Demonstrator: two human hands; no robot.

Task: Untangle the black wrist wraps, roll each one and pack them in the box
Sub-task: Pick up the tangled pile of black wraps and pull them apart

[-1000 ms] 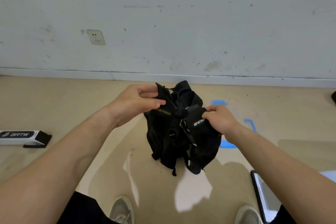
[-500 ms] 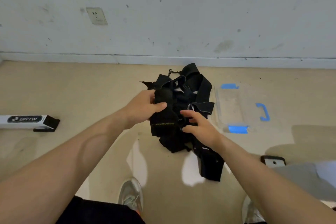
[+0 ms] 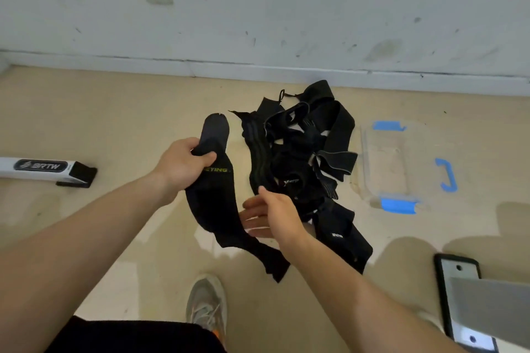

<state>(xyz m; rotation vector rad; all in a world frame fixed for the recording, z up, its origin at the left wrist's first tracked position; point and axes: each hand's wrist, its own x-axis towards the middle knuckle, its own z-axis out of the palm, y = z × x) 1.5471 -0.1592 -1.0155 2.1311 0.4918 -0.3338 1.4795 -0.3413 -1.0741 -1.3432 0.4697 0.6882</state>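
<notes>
Wrist wrap (image 3: 213, 209), gripped by the left hand (image 3: 180, 166), has pulled free of the tangle (image 3: 286, 157) at centre, the right hand (image 3: 275, 212) open beside it; rolling looks next.

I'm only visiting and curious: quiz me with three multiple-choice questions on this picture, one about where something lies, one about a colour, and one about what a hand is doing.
1. Seen from the person, where does the clear box lie?
A left of the pile of wraps
B right of the pile
C on top of the pile

2. What colour are the box's clips?
A blue
B red
C green

3. What is the left hand doing?
A held open, holding nothing
B holding the box
C gripping one wrap

Answers:
1 B: the box lies right of the pile.
2 A: every visible clip is blue.
3 C: its fingers curl round the wrap's upper part.
</notes>
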